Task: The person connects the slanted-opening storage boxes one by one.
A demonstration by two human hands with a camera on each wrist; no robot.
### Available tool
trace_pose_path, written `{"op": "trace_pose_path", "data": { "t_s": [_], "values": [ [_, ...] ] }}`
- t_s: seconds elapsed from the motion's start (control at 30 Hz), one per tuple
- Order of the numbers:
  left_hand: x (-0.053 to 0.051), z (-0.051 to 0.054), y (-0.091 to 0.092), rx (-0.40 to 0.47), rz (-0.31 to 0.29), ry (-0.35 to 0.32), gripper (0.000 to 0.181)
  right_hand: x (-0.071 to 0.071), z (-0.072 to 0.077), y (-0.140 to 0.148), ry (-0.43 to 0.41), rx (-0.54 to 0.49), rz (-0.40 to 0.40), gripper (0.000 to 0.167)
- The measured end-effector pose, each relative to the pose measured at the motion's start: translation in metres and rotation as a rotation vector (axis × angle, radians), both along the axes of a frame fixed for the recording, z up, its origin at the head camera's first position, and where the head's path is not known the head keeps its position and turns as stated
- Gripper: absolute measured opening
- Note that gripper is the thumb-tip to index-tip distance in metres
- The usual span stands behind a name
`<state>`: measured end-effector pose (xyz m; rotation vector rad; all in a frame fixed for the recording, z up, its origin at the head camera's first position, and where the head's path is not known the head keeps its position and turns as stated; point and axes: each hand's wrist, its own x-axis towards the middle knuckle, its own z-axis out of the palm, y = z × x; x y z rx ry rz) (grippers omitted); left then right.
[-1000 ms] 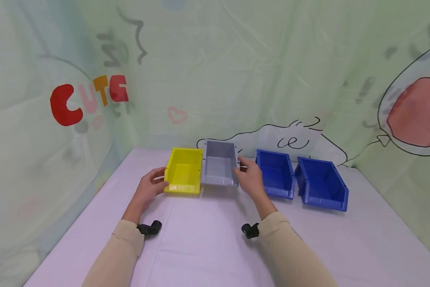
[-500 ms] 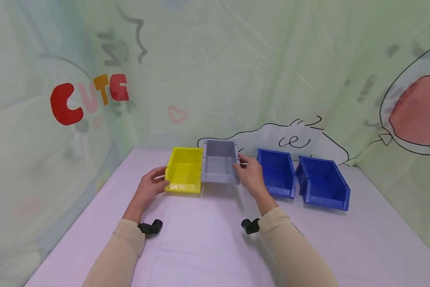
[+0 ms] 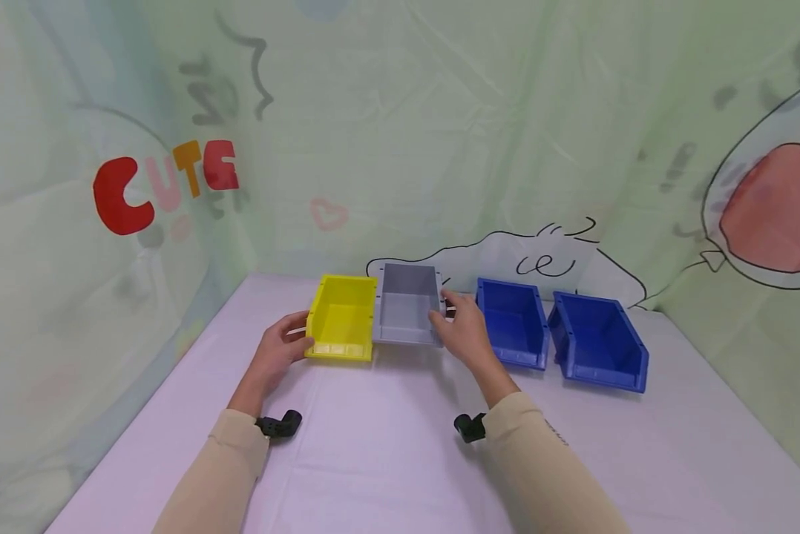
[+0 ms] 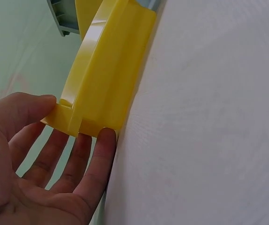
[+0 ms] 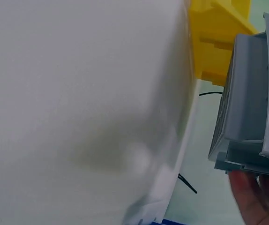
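In the head view a yellow bin (image 3: 340,326) stands on the table with my left hand (image 3: 273,356) at its left side. The left wrist view shows the left thumb on the front corner of the yellow bin (image 4: 111,70) and the fingertips against its side. My right hand (image 3: 468,330) grips the right wall of a grey bin (image 3: 407,315), thumb over the rim, other fingers outside. The right wrist view has the grey bin (image 5: 250,93) raised off the table beside the yellow bin (image 5: 212,47), its underside partly visible, the right hand (image 5: 256,199) at its end.
Two blue bins, one (image 3: 512,326) close to my right hand and the other (image 3: 597,345) farther right, stand on the cloth-covered table (image 3: 373,460). A printed curtain (image 3: 400,148) hangs behind the table and along both sides.
Within my right hand's grip, the grey bin has shifted slightly left, closer against the yellow bin, and dipped a little since half a second ago. My left hand and the yellow bin have hardly moved.
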<state>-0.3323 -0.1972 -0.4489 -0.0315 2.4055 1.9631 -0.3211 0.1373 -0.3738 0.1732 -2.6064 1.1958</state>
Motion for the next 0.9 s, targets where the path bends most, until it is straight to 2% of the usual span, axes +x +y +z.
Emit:
{"op": "trace_pose_path", "data": {
  "t_s": [0.1, 0.2, 0.37, 0.47, 0.57, 0.63, 0.7, 0.9],
  "values": [
    [0.0, 0.0, 0.002, -0.019, 0.003, 0.002, 0.057, 0.001, 0.001, 0.001, -0.014, 0.029, -0.004, 0.065],
    [0.0, 0.001, 0.004, -0.034, 0.004, 0.011, 0.057, 0.003, 0.0, 0.001, 0.004, 0.099, 0.001, 0.074],
    [0.001, 0.0, 0.006, -0.035, 0.01, 0.016, 0.058, 0.005, -0.001, -0.007, 0.135, 0.291, 0.03, 0.08],
    [0.001, 0.0, 0.006, -0.039, 0.015, 0.012, 0.058, 0.007, 0.001, -0.014, 0.23, 0.443, 0.051, 0.08],
    [0.001, 0.0, 0.006, -0.047, 0.017, 0.009, 0.057, 0.01, 0.006, -0.024, 0.277, 0.576, 0.099, 0.078],
    [0.001, 0.001, 0.007, -0.049, 0.018, 0.009, 0.057, 0.012, 0.009, -0.031, 0.272, 0.631, 0.147, 0.077],
    [0.001, 0.002, 0.007, -0.048, 0.015, 0.014, 0.057, 0.014, 0.012, -0.039, 0.234, 0.642, 0.195, 0.075],
    [0.0, 0.003, 0.006, -0.056, 0.003, 0.027, 0.057, 0.011, 0.011, -0.059, 0.061, 0.565, 0.275, 0.075]
  ]
}}
